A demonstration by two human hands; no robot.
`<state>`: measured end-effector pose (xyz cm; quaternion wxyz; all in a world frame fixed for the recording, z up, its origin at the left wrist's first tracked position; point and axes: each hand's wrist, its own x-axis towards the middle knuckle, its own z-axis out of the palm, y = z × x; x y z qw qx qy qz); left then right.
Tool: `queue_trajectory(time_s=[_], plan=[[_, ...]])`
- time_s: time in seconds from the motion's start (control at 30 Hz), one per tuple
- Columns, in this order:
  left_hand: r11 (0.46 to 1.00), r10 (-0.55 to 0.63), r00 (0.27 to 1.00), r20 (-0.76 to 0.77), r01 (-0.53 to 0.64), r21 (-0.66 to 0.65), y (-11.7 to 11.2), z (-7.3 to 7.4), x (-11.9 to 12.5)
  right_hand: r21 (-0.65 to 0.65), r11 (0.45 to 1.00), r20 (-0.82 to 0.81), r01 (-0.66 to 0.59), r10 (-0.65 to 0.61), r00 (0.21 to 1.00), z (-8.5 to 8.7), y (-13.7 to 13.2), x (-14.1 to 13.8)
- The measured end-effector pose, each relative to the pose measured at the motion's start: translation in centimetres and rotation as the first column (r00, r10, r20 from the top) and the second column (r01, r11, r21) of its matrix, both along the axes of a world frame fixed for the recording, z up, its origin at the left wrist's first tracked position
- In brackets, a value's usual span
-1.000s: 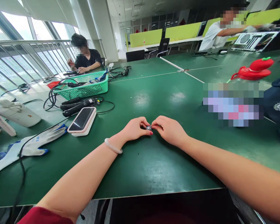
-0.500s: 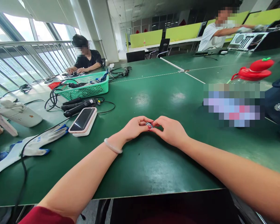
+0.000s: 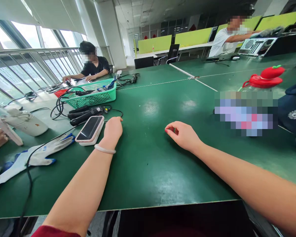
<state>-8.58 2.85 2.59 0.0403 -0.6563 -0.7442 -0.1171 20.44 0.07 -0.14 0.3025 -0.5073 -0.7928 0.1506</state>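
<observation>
My left hand point(image 3: 113, 129) is closed in a loose fist above the green table, just right of the pink-edged phone point(image 3: 90, 128). Its fingers are turned away, so anything inside them is hidden. A pale bangle point(image 3: 105, 149) circles that wrist. Over the middle right of the table, my right hand point(image 3: 184, 133) has its fingers curled, with thumb and fingertips brought together in a loop. Nothing shows between them. The small metallic item seen earlier is not visible now.
A green plastic basket point(image 3: 93, 95) holds cables and gloves, with black handheld devices point(image 3: 85, 115) before it. A work glove point(image 3: 44, 151), white bottle point(image 3: 27, 121) and black cable lie left. A red-lidded bottle point(image 3: 263, 80) and dark bag point(image 3: 292, 108) are right. Two people work farther back.
My hands, together around a small metallic item before, are now apart. The left has swung left toward the phone; the right has stayed nearly in place. The item is out of sight.
</observation>
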Motion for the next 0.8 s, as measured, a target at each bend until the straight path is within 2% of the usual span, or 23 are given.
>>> queue_trajectory(time_s=[0.1, 0.23, 0.43, 0.57, 0.67, 0.8], plan=[[0.995, 0.086, 0.996, -0.032, -0.087, -0.046, 0.1, 0.3, -1.6, 0.009, 1.000, -0.008, 0.004, -0.004, 1.000, -0.2, 0.2, 0.1], [0.979, 0.180, 0.983, -0.047, -0.183, -0.083, 0.4, 0.3, -2.0, 0.009, 1.000, -0.010, 0.001, -0.001, 1.000, -0.5, 0.3, 0.1], [0.974, 0.219, 0.975, 0.018, -0.218, -0.056, 0.8, 0.0, -1.9, -0.010, 1.000, 0.011, 0.001, -0.001, 1.000, -0.5, 0.2, 0.2], [0.984, 0.175, 0.978, 0.116, -0.178, 0.017, 1.0, -0.6, -2.2, -0.025, 1.000, 0.011, -0.004, 0.004, 1.000, -0.5, 0.2, 0.0], [0.992, 0.113, 0.964, 0.240, -0.122, 0.023, 1.5, -1.4, -2.2, -0.032, 0.999, 0.021, -0.036, 0.037, 0.999, -0.5, 0.1, -0.2], [1.000, 0.003, 0.925, 0.381, -0.001, -0.006, 1.6, -2.2, 0.0, -0.053, 0.992, 0.038, -0.118, 0.120, 0.992, -0.8, 0.0, -0.6]])
